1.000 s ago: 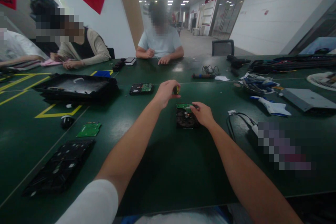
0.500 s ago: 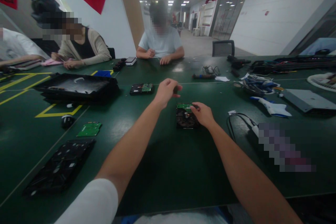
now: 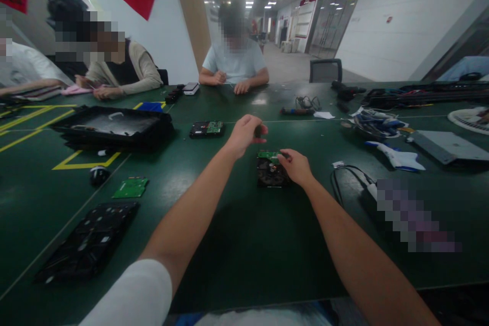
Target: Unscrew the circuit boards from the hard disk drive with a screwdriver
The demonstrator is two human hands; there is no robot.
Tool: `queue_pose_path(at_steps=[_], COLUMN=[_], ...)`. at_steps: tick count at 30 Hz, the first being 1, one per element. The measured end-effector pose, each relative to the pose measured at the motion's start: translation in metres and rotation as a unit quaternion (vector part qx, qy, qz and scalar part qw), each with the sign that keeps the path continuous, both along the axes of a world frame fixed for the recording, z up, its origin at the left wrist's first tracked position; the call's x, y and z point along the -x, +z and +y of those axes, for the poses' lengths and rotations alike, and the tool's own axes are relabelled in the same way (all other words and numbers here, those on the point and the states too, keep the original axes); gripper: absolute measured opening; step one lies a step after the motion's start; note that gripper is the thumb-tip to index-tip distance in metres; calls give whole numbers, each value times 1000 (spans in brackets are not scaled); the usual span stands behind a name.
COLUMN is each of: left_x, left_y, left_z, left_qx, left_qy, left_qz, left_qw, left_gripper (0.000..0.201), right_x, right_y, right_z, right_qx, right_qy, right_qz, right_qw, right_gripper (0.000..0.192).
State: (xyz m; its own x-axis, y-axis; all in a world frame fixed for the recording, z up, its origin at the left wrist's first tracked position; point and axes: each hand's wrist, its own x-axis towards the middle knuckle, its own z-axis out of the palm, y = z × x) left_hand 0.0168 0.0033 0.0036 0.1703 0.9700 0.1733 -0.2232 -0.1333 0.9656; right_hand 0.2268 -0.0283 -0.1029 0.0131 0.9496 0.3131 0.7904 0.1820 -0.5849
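- Works at green table [image 3: 225, 254]
- Holds left hand [image 3: 246, 135] aloft with curled fingers
- Holds right hand [image 3: 296, 164] narrow-fingered, cannot tell on what
- Has 1 hard drive [image 3: 271, 173] flat on table, beside right hand
- Grips dark object [image 3: 259, 133] in left hand

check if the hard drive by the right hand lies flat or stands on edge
Flat: the hard drive lies broad face up, its green board showing, beside the right hand.

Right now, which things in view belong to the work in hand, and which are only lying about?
In hand:
hard drive, at the right hand
dark item, unclear, in the left hand

Apparently lying about:
black tray
tangled cables
gray metal case
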Motion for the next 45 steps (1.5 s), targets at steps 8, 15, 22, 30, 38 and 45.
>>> queue_pose_path(at_steps=[8,15,22,30,38,45], left_x=[3,3,4,5,8,12], left_y=[4,-1,-1,-3,-1,4], left_z=[-3,3,3,6,6,3], left_qx=[-33,9,-31,30,-15,-12], left_qy=[-15,26,35,4,28,24], left_qz=[58,-3,49,-22,60,83], left_qw=[998,1000,998,999,998,996], left_gripper=[18,12,15,15,16,18], right_x=[-1,-1,-1,0,-1,-1], right_y=[-2,-1,-1,0,0,0], right_z=[1,0,1,-1,-1,1], right_qx=[-2,0,-1,-3,3,0], right_qy=[4,6,7,4,7,12], right_qz=[3,3,-1,10,3,-2], right_qw=[1000,1000,1000,1000,1000,1000], right_gripper=[37,38,37,38,39,38])
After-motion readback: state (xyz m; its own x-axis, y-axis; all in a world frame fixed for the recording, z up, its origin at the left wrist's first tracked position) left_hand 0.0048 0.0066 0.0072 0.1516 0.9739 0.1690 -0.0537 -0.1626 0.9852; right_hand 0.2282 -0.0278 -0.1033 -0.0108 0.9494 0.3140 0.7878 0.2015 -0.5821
